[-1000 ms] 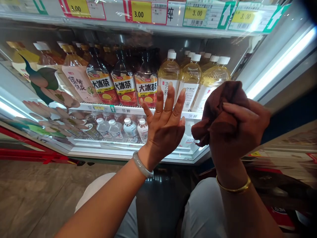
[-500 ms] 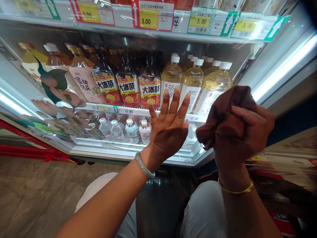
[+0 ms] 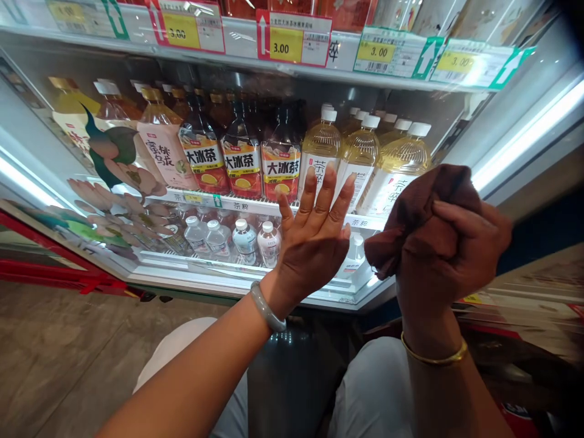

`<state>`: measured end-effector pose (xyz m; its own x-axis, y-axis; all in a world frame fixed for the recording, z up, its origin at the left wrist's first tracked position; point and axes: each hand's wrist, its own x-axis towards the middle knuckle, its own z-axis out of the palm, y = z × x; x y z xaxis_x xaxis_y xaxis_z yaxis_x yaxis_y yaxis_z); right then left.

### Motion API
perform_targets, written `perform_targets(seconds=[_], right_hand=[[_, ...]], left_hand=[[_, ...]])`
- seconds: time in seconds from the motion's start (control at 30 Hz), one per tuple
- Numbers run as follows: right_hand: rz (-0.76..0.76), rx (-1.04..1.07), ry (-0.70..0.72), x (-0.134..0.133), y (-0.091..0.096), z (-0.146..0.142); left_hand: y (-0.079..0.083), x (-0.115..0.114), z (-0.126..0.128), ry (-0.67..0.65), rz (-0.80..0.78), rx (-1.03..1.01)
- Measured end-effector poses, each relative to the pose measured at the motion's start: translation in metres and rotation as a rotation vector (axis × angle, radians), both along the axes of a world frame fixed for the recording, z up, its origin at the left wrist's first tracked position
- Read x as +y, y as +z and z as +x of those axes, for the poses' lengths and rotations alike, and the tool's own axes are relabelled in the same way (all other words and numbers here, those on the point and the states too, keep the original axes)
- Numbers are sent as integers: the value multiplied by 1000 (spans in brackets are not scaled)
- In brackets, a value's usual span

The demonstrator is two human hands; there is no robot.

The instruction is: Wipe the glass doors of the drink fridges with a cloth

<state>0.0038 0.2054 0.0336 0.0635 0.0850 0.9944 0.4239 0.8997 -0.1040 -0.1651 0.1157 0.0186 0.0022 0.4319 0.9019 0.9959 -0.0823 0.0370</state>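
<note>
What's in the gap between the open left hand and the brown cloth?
Head view: a small white-capped bottle on the lower shelf shows between the left hand and the brown cloth.

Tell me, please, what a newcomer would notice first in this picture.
The left hand, open and spread flat, is held at the cooler glass in the middle. Beside it, the right hand clutches a brown cloth. Behind the glass stand rows of tea bottles, under yellow price tags reading 3.00.
</note>
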Motion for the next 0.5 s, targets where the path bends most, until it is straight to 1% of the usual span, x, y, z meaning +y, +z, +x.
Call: perform_targets(seconds=[0.07,0.2,0.27,0.43,0.5], right_hand=[[-1,-2,15,-3,-2,-4],[28,-165,124,-15,-9,-24],[38,-199,155,-16,-8,-25],[10,-21,53,-4,0,-7],[-3,4,53,-6,0,-8]], left_hand=[[0,0,0,2,-3,2],[1,2,2,6,40,16],[2,2,2,7,52,16],[3,-1,-2,-3,20,-19],[2,-1,-5,-4,16,-22]])
